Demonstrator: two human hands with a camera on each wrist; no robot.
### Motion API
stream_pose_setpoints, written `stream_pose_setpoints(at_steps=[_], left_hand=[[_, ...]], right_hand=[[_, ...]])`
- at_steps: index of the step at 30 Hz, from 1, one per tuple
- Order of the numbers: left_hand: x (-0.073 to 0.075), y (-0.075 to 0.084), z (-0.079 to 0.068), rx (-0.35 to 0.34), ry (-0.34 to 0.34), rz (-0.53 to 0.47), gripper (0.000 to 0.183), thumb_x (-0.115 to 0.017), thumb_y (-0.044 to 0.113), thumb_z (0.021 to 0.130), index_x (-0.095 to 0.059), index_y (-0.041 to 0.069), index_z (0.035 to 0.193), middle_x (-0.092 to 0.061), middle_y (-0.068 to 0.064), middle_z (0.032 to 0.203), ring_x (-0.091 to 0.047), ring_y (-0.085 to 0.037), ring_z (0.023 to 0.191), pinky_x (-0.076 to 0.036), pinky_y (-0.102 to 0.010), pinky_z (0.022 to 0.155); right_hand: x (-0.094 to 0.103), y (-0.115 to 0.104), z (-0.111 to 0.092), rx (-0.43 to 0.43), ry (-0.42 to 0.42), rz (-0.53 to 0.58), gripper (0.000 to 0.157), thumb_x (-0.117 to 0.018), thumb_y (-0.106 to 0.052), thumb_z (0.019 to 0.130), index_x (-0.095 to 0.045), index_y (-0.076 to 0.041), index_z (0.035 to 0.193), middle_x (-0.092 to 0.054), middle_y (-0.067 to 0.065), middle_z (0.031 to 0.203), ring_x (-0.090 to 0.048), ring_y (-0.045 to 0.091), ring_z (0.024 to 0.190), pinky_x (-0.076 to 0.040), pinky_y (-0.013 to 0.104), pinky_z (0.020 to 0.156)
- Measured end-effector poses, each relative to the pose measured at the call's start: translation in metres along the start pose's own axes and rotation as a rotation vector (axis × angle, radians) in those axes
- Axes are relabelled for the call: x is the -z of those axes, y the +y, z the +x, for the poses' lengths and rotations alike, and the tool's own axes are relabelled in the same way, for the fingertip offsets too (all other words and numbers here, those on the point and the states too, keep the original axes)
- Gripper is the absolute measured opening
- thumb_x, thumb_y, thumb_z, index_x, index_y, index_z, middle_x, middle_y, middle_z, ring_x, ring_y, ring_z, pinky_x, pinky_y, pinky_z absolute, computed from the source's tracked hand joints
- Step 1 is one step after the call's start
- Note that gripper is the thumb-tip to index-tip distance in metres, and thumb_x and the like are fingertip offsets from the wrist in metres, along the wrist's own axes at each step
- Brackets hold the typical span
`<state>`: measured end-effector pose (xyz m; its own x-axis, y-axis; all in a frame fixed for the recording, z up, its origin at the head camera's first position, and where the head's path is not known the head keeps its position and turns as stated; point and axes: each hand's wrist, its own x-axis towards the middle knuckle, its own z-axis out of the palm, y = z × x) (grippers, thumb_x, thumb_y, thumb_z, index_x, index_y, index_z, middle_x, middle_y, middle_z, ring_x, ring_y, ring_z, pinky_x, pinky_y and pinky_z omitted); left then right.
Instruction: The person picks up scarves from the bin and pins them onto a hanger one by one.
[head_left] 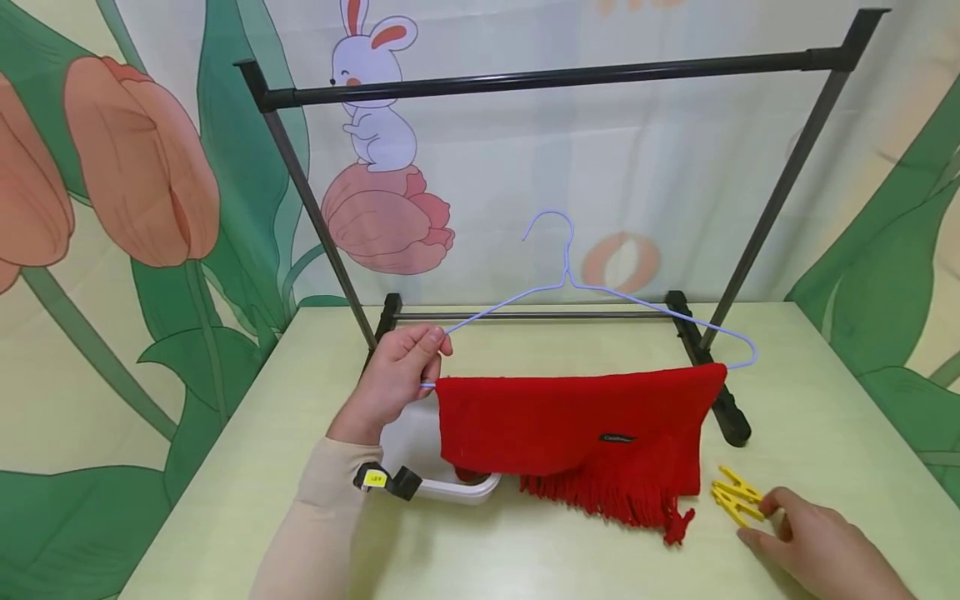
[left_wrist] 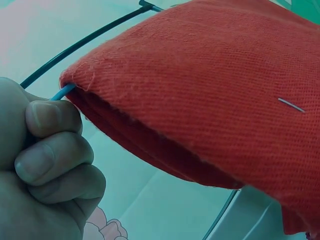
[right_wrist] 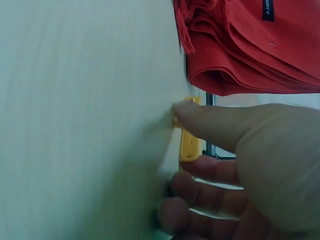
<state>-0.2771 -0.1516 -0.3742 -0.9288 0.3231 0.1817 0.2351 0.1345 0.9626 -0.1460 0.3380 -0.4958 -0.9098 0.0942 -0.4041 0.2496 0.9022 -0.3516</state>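
My left hand [head_left: 401, 371] grips the left end of a lavender wire hanger [head_left: 637, 298], its fingers curled round the wire. A folded red scarf [head_left: 570, 421] with a fringe and a small dark label hangs over the hanger's bottom bar. In the left wrist view, the scarf [left_wrist: 200, 90] fills much of the picture, beside my fist. At the lower right, my right hand [head_left: 825, 542] reaches low over the table to yellow clothespins [head_left: 735, 493]. Thumb and index finger stand apart with their tips right at the clothespins. The right wrist view shows the thumb overlapping one clothespin [right_wrist: 190, 145].
A black garment rack [head_left: 570, 79] stands behind the scarf, its right foot [head_left: 731, 417] reaching forward along the table [head_left: 825, 400]. Behind my left wrist and the scarf sits a white basin [head_left: 457, 492], partly hidden. A printed cloth [head_left: 480, 167] with tulips and a rabbit hangs at the back.
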Motion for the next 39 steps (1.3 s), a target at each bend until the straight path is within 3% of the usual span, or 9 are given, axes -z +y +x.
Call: stream_pose_setpoints(at_steps=[7,12,15,19,21,28,33,39], left_hand=[[0.000,-0.001,-0.001,-0.014,-0.002,-0.006,0.031,-0.049,0.020,0.116,-0.059,-0.007,0.108,-0.051,-0.002,0.061,-0.043,-0.014,0.049,-0.034,-0.023,0.048],[-0.001,-0.001,-0.003,-0.008,0.002,-0.015,0.029,-0.049,0.020,0.116,-0.060,-0.004,0.106,-0.051,-0.003,0.061,-0.044,-0.014,0.049,-0.035,-0.023,0.048],[-0.003,-0.002,-0.003,-0.007,-0.005,-0.015,0.029,-0.048,0.020,0.116,-0.060,-0.004,0.105,-0.051,-0.002,0.060,-0.044,-0.014,0.049,-0.034,-0.023,0.048],[-0.004,-0.002,-0.003,-0.013,-0.007,-0.009,0.029,-0.048,0.019,0.116,-0.060,-0.005,0.105,-0.050,-0.002,0.059,-0.043,-0.013,0.049,-0.034,-0.022,0.048],[-0.004,-0.002,-0.002,-0.011,-0.002,-0.008,0.028,-0.048,0.019,0.116,-0.061,-0.004,0.104,-0.050,-0.002,0.059,-0.043,-0.013,0.049,-0.035,-0.022,0.048],[-0.007,0.000,-0.001,-0.002,-0.013,0.000,0.028,-0.048,0.017,0.116,-0.061,-0.006,0.107,-0.050,-0.003,0.061,-0.043,-0.014,0.050,-0.034,-0.022,0.048],[-0.008,0.001,-0.001,0.004,-0.013,0.026,0.028,-0.048,0.017,0.116,-0.061,-0.005,0.106,-0.050,-0.003,0.062,-0.043,-0.014,0.050,-0.034,-0.023,0.048],[-0.008,0.002,-0.002,0.010,-0.020,0.030,0.028,-0.049,0.019,0.116,-0.062,-0.003,0.105,-0.051,-0.004,0.062,-0.044,-0.015,0.051,-0.034,-0.023,0.048]], right_hand=[[0.002,-0.005,-0.001,0.019,0.056,0.083,0.057,-0.081,-0.032,0.097,-0.060,0.013,0.126,-0.056,0.008,0.087,-0.053,0.022,0.081,-0.047,0.035,0.069],[0.012,-0.012,-0.008,0.061,0.184,0.208,0.054,-0.078,-0.029,0.101,-0.061,0.012,0.132,-0.072,0.018,0.106,-0.064,0.025,0.091,-0.057,0.034,0.074],[0.018,-0.019,-0.018,0.103,0.283,0.291,0.051,-0.078,-0.025,0.101,-0.062,0.008,0.137,-0.073,0.024,0.120,-0.069,0.024,0.096,-0.059,0.026,0.074],[0.026,-0.036,-0.032,0.219,0.401,0.364,0.043,-0.081,-0.023,0.099,-0.068,0.000,0.133,-0.075,0.021,0.122,-0.070,0.001,0.090,-0.056,0.012,0.070],[0.030,-0.048,-0.037,0.296,0.431,0.372,0.040,-0.083,-0.023,0.098,-0.071,-0.005,0.131,-0.077,0.016,0.118,-0.066,-0.009,0.087,-0.057,0.012,0.070],[0.052,-0.101,-0.042,0.549,0.503,0.386,0.032,-0.085,-0.011,0.094,-0.074,-0.016,0.123,-0.076,-0.005,0.106,-0.069,-0.005,0.091,-0.058,0.012,0.074],[0.064,-0.136,-0.041,0.685,0.484,0.444,0.034,-0.084,-0.004,0.093,-0.074,-0.012,0.124,-0.077,-0.003,0.109,-0.071,0.001,0.089,-0.058,0.013,0.077],[0.078,-0.171,-0.037,0.651,0.317,0.485,0.037,-0.082,-0.017,0.098,-0.071,-0.012,0.133,-0.078,0.008,0.119,-0.074,0.004,0.096,-0.062,0.021,0.079]])
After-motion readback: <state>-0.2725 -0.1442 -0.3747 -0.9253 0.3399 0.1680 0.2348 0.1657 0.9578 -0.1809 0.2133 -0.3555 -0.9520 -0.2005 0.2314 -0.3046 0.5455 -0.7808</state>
